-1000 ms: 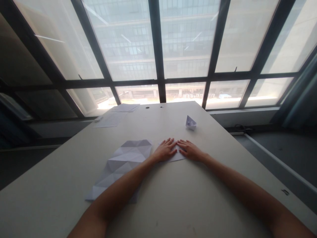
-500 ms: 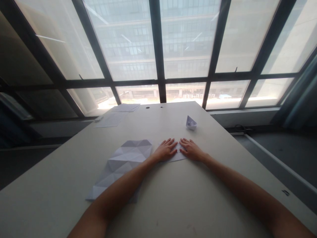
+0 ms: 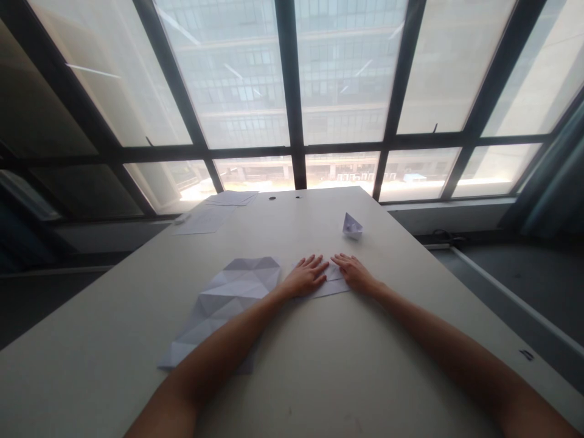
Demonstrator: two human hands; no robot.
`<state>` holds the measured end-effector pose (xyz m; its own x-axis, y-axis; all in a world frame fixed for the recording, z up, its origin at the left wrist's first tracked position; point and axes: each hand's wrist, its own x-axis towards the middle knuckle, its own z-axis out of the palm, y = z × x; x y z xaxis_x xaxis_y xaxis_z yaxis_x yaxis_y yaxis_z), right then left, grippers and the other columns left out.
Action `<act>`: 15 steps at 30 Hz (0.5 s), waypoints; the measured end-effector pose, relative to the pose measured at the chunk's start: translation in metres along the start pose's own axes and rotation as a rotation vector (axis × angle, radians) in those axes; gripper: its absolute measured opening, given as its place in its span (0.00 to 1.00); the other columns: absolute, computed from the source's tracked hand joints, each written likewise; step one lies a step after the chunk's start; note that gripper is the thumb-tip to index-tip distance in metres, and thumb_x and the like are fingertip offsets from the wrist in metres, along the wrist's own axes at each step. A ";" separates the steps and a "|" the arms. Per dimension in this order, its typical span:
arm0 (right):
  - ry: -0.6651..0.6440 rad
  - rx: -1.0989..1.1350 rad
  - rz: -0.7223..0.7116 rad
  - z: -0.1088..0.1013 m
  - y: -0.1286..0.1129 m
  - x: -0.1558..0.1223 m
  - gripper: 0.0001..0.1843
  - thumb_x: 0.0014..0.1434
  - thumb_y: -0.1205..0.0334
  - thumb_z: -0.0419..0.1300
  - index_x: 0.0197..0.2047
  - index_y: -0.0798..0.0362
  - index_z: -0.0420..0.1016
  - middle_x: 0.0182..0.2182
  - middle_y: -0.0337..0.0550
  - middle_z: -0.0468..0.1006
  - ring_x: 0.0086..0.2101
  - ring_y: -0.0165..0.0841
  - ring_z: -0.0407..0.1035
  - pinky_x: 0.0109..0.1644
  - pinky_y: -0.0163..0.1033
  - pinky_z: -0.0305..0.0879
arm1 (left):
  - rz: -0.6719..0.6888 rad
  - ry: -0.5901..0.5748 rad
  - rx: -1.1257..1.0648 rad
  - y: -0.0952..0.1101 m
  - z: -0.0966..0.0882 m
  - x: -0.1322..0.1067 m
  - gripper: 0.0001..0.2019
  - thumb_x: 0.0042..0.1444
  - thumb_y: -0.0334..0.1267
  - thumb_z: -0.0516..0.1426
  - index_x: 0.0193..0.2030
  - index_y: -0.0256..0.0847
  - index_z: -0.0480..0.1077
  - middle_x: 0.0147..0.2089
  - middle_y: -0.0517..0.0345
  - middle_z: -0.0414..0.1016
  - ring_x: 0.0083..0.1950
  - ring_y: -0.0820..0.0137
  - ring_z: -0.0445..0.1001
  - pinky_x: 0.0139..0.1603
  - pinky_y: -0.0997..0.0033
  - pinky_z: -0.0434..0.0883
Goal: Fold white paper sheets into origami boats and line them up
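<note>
A small folded sheet of white paper lies flat on the white table, partly covered by both hands. My left hand rests flat on its left part, fingers spread. On the right side, my right hand touches the paper with its fingers stretched out and close together. Left of the hands lies a large creased sheet of paper, marked with triangular folds and partly hidden by my left forearm. Beyond my right hand stands a folded paper boat.
Several flat paper sheets lie at the table's far left, beside a small pale object. A small dark mark or item is near the right edge. Windows rise behind the table.
My right hand has shifted slightly, its fingers drawing closer together, and more of the folded paper shows between the hands. My left hand stays almost still.
</note>
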<state>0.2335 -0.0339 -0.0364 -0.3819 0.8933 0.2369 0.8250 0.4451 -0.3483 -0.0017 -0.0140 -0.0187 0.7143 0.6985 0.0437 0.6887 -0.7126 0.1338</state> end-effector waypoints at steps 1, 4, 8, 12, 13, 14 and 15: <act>0.003 -0.003 0.007 0.001 0.002 0.001 0.29 0.66 0.71 0.45 0.69 0.52 0.64 0.67 0.51 0.64 0.67 0.41 0.55 0.71 0.55 0.47 | -0.003 0.002 0.000 0.000 0.000 0.000 0.28 0.72 0.54 0.42 0.75 0.50 0.51 0.78 0.51 0.44 0.77 0.53 0.44 0.73 0.46 0.46; -0.034 -0.004 -0.022 0.000 0.010 0.002 0.31 0.65 0.73 0.45 0.68 0.48 0.65 0.68 0.49 0.63 0.68 0.40 0.53 0.71 0.55 0.47 | -0.010 0.004 0.003 0.001 -0.001 0.000 0.28 0.72 0.54 0.42 0.75 0.51 0.51 0.78 0.52 0.44 0.77 0.54 0.44 0.73 0.47 0.46; -0.074 -0.008 -0.054 -0.005 0.021 0.002 0.30 0.66 0.71 0.47 0.69 0.47 0.64 0.70 0.49 0.59 0.70 0.42 0.49 0.71 0.58 0.45 | -0.013 -0.003 0.007 0.003 -0.002 -0.001 0.28 0.72 0.54 0.42 0.75 0.50 0.51 0.78 0.52 0.45 0.77 0.54 0.45 0.73 0.47 0.46; -0.078 -0.016 -0.076 -0.009 0.024 0.001 0.25 0.70 0.64 0.47 0.67 0.46 0.67 0.69 0.50 0.59 0.69 0.45 0.49 0.70 0.59 0.46 | -0.008 0.003 0.007 0.003 -0.002 0.000 0.29 0.72 0.54 0.41 0.75 0.49 0.52 0.77 0.51 0.45 0.77 0.53 0.44 0.73 0.48 0.46; -0.085 -0.018 -0.086 -0.010 0.023 0.000 0.25 0.70 0.62 0.48 0.67 0.46 0.67 0.70 0.51 0.59 0.69 0.45 0.49 0.70 0.60 0.46 | -0.007 0.002 0.007 0.003 -0.002 0.000 0.29 0.72 0.54 0.41 0.75 0.49 0.52 0.77 0.51 0.45 0.77 0.53 0.44 0.73 0.48 0.47; -0.095 -0.020 -0.096 -0.011 0.022 0.000 0.25 0.70 0.60 0.48 0.67 0.46 0.67 0.70 0.52 0.58 0.69 0.46 0.49 0.70 0.62 0.46 | -0.006 0.001 0.006 0.002 -0.001 0.000 0.29 0.72 0.54 0.41 0.75 0.48 0.52 0.77 0.51 0.45 0.77 0.53 0.44 0.73 0.47 0.47; -0.105 -0.021 -0.104 -0.012 0.020 -0.001 0.25 0.70 0.58 0.49 0.68 0.45 0.66 0.70 0.52 0.58 0.69 0.46 0.49 0.70 0.63 0.45 | -0.003 0.001 0.005 0.002 -0.001 0.000 0.29 0.72 0.54 0.41 0.75 0.48 0.51 0.77 0.51 0.45 0.77 0.53 0.44 0.73 0.47 0.47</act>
<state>0.2558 -0.0265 -0.0329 -0.5065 0.8444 0.1745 0.7865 0.5354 -0.3078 -0.0001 -0.0152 -0.0171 0.7122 0.7006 0.0442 0.6914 -0.7109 0.1288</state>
